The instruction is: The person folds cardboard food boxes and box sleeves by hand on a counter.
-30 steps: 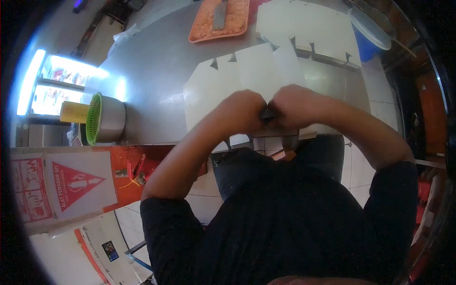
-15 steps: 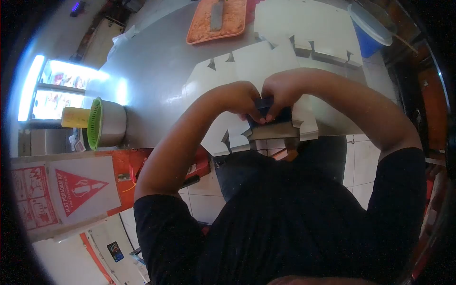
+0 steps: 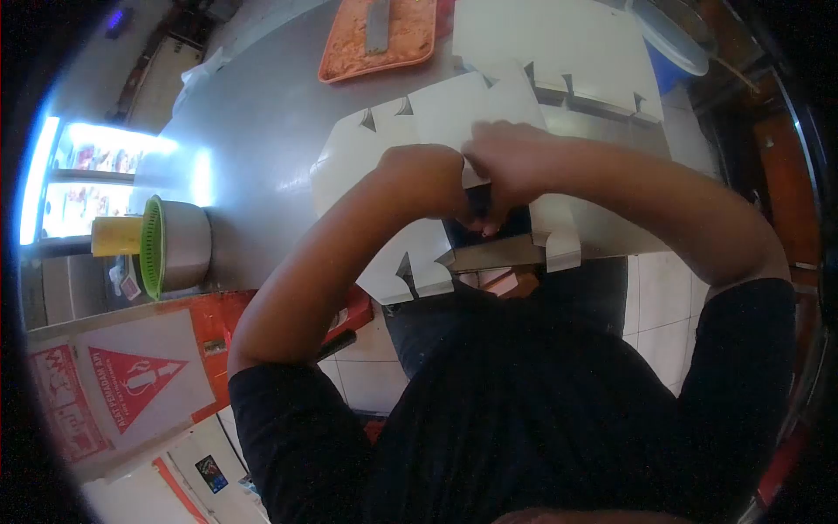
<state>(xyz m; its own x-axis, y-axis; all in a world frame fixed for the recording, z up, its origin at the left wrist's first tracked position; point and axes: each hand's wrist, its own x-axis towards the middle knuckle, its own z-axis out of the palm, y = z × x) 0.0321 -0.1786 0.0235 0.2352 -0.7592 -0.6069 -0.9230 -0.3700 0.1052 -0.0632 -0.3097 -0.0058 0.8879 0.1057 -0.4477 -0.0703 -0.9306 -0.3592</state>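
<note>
A white cardboard sheet (image 3: pixel 349 157) with notched edges lies on the metal table, partly folded, its near edge at the table's front. Both hands meet over its middle. My left hand (image 3: pixel 423 179) is closed on the cardboard, fingers curled and mostly hidden. Touching it from the right, my right hand (image 3: pixel 511 170) is closed on the cardboard too, fingertips pointing down. Between and below them shows a dark surface (image 3: pixel 502 229), with a brownish flap at its front edge.
A stack of white cardboard sheets (image 3: pixel 559 44) lies at the back right. An orange tray (image 3: pixel 336 52) with a metal blade stands at the back. At left are a metal pot (image 3: pixel 188 249) with a green basket; a blue bucket (image 3: pixel 668 70) is at far right.
My hands first came down and unfolded slightly, showing the dark surface between them. My right hand has since shifted left against my left hand. The view has shifted a little.
</note>
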